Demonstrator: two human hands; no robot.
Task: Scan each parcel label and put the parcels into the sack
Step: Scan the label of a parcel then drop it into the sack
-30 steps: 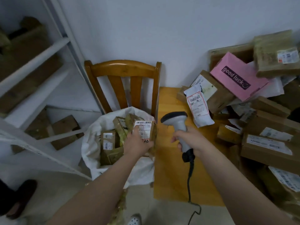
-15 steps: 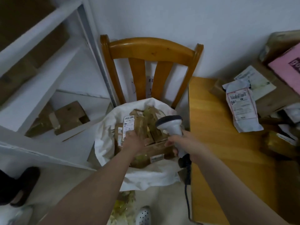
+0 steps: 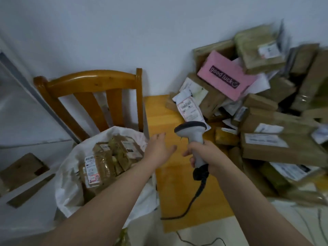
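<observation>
- Parcel pile [image 3: 276,139]: unscanned boxes and mailers heaped loosely against the wall on the right of the table [image 3: 177,189], several tilted and overlapping. Risk: drawing out a low parcel would likely bring the upper ones sliding onto the table or the floor.
- Chair [image 3: 88,80]: stands behind the sack, against the table's left edge.
- Sack [image 3: 69,189]: white, mouth open, in front of the chair. The brown parcels inside [image 3: 99,167] reach near the rim. Risk: a further parcel dropped rather than placed may roll out over the soft edge.
- Pink parcel [image 3: 225,75]: high on the pile, tilted, well apart from both hands.
- White mailer [image 3: 190,109]: at the pile's near edge, label up, just behind the scanner head. Judged the likeliest next pick.
- Left hand [image 3: 158,150]: empty, fingers loosely spread, over the table edge between the sack and the scanner.
- Right hand [image 3: 204,155]: fingers curled round the scanner [image 3: 192,132] handle, head raised and facing away from the person.
- Cable [image 3: 195,197]: trails across the table and over its front edge. Risk: a snag on the table edge or an arm during a reach would jerk the scanner off its aim.
</observation>
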